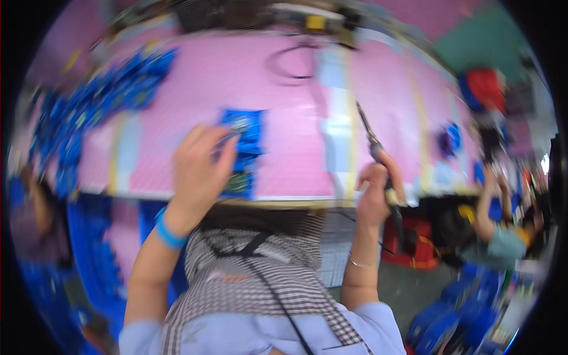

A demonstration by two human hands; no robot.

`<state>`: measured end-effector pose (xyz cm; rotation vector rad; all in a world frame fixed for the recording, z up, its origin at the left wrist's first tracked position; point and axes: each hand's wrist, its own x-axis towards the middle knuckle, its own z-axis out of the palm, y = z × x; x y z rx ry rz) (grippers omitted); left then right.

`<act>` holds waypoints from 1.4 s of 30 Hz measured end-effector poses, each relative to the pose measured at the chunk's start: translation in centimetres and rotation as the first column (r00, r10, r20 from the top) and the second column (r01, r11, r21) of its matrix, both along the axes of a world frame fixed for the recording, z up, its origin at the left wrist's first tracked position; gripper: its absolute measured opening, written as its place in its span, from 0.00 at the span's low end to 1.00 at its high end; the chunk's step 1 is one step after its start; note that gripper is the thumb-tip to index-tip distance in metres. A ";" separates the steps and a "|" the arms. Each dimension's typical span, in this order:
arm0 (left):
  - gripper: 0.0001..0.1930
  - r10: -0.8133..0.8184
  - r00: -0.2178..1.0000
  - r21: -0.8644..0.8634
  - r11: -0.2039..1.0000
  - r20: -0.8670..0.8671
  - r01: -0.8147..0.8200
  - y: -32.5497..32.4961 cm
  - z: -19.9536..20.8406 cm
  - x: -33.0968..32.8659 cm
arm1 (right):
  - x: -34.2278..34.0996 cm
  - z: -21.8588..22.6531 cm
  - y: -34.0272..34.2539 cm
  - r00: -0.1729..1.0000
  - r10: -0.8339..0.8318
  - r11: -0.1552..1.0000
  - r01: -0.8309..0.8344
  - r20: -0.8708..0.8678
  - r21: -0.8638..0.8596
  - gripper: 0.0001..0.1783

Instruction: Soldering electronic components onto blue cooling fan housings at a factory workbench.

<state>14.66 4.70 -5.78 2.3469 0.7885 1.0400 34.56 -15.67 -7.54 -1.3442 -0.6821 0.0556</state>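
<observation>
My left hand [204, 168], with a blue band at its wrist, is over the left side of a small stack of blue panels [251, 133] near the table's front edge. Its thumb and forefinger are drawn together at the panels; blur hides what lies between them. Pale and greenish parts show on the panels. To the right, my right hand [378, 186] is closed round the handle of a soldering iron [373, 139]. The iron's thin metal tip points up and away, well apart from the panels.
Many blue pieces [109, 97] lie in a long heap at the table's left. The pink table [290, 142] has pale strips across it. A dark cable loop [290, 65] lies at the back. Blue bins [97, 260] stand below left. Another person [494, 236] works at the right.
</observation>
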 end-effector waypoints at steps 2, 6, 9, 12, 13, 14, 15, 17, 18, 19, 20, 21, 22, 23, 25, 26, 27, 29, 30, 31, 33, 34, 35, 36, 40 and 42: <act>0.12 -0.079 0.972 -0.089 0.994 -0.220 0.060 -1.6 0.9 0.4 | 3.7 0.8 -2.0 0.999 -0.033 0.998 0.035 0.037 -0.049 0.11; 0.15 -0.151 0.812 0.055 0.974 -0.564 0.219 -2.9 1.7 2.0 | 16.6 0.2 -5.5 0.607 -0.507 0.733 0.677 0.612 -0.064 0.10; 0.16 -0.157 0.720 -0.021 0.981 -0.676 0.194 -1.2 0.4 1.8 | 25.9 -2.3 -9.1 0.535 -0.619 0.633 0.773 0.575 -0.037 0.13; 0.12 -0.082 0.889 -0.018 0.996 -0.451 0.083 0.9 -0.8 -2.3 | 30.6 -4.4 -10.5 0.611 -0.566 0.501 0.788 0.553 -0.357 0.14; 0.13 0.027 0.886 0.000 1.000 -0.463 -0.030 1.4 -0.8 -4.3 | 31.1 -4.6 -10.6 0.592 -0.500 0.481 0.797 0.632 -0.366 0.15; 0.14 0.108 0.890 0.035 0.994 -0.444 -0.104 2.3 -0.6 -6.9 | 31.1 -4.7 -10.6 0.526 -0.456 0.474 0.826 0.718 -0.304 0.16; 0.13 0.242 0.845 0.062 0.968 -0.477 -0.243 3.4 -0.1 -10.1 | 30.6 -4.6 -10.4 0.482 -0.417 0.540 0.813 0.770 -0.216 0.17; 0.13 0.420 0.797 0.143 0.905 -0.434 -0.400 6.0 0.1 -15.1 | 28.2 -4.3 -8.9 0.448 -0.509 0.626 0.779 0.735 -0.041 0.19; 0.13 0.508 0.744 0.207 0.860 -0.434 -0.466 6.9 0.3 -17.2 | 26.7 -3.8 -9.0 0.592 -0.515 0.764 0.645 0.619 0.019 0.18; 0.14 0.560 0.686 0.214 0.823 -0.464 -0.526 8.7 0.3 -20.1 | 24.4 -3.6 -7.5 0.619 -0.500 0.772 0.636 0.605 -0.013 0.17; 0.13 0.648 0.576 0.273 0.748 -0.498 -0.605 10.3 0.2 -21.7 | 22.5 -3.4 -5.8 0.615 -0.502 0.753 0.657 0.609 -0.042 0.17; 0.12 0.685 0.519 0.296 0.707 -0.511 -0.643 11.8 0.0 -23.4 | 20.5 -2.8 -4.5 0.579 -0.494 0.735 0.676 0.649 -0.044 0.17; 0.12 0.676 0.522 0.298 0.717 -0.520 -0.631 13.2 -0.3 -24.4 | 18.1 -2.8 -2.4 0.611 -0.443 0.787 0.616 0.657 -0.042 0.17; 0.12 0.677 0.552 0.328 0.727 -0.487 -0.603 14.3 -0.6 -25.1 | 15.7 -2.7 -0.3 0.706 -0.366 0.856 0.511 0.606 -0.078 0.18; 0.11 0.705 0.585 0.394 0.709 -0.400 -0.586 15.5 -0.9 -25.6 | 10.1 -2.6 3.4 0.871 -0.118 0.958 0.226 0.478 -0.176 0.17; 0.10 0.733 0.589 0.427 0.678 -0.340 -0.598 15.4 -0.9 -25.4 | 7.4 -2.1 4.4 0.825 -0.038 0.926 0.241 0.564 -0.291 0.13; 0.09 0.744 0.574 0.415 0.668 -0.342 -0.618 14.9 -0.7 -24.9 | 4.5 -1.9 5.7 0.887 0.052 0.962 0.079 0.458 -0.262 0.14; 0.09 0.696 0.716 0.395 0.673 -0.050 -0.626 12.6 0.0 -23.3 | 0.2 -0.4 6.5 0.895 0.212 0.928 -0.058 0.393 -0.368 0.15; 0.11 0.640 0.766 0.348 0.706 0.061 -0.617 11.0 0.6 -22.2 | -1.5 0.3 6.8 0.923 0.220 0.915 -0.083 0.314 -0.396 0.13; 0.14 0.618 0.786 0.030 0.785 0.032 -0.619 9.1 0.8 -20.7 | -2.4 1.1 7.4 0.913 0.198 0.867 0.006 0.356 -0.498 0.11; 0.22 0.374 0.919 -0.498 0.825 0.123 -0.268 5.7 0.7 -16.8 | -3.0 2.1 8.6 0.880 0.252 0.871 -0.024 0.403 -0.491 0.12; 0.23 0.244 0.947 -0.622 0.781 0.211 -0.062 3.9 0.5 -14.8 | -2.5 2.4 9.7 0.834 0.227 0.897 0.023 0.504 -0.441 0.12; 0.22 0.185 0.978 -0.582 0.808 0.100 -0.093 2.7 0.0 -12.2 | -2.1 2.7 10.0 0.889 0.225 0.881 -0.010 0.399 -0.473 0.12; 0.22 0.103 0.993 -0.467 0.882 0.055 -0.066 1.9 -0.1 -10.1 | -1.7 2.8 10.6 0.926 0.238 0.885 -0.083 0.292 -0.458 0.12; 0.24 -0.058 0.998 -0.245 0.968 -0.019 0.051 0.8 -0.5 -2.0 | -0.8 2.8 11.2 0.926 0.212 0.866 -0.030 0.312 -0.499 0.13; 0.28 -0.169 0.975 -0.441 0.893 -0.141 0.091 0.4 -0.4 0.4 | -0.7 2.6 11.0 0.901 0.235 0.866 -0.025 0.364 -0.499 0.13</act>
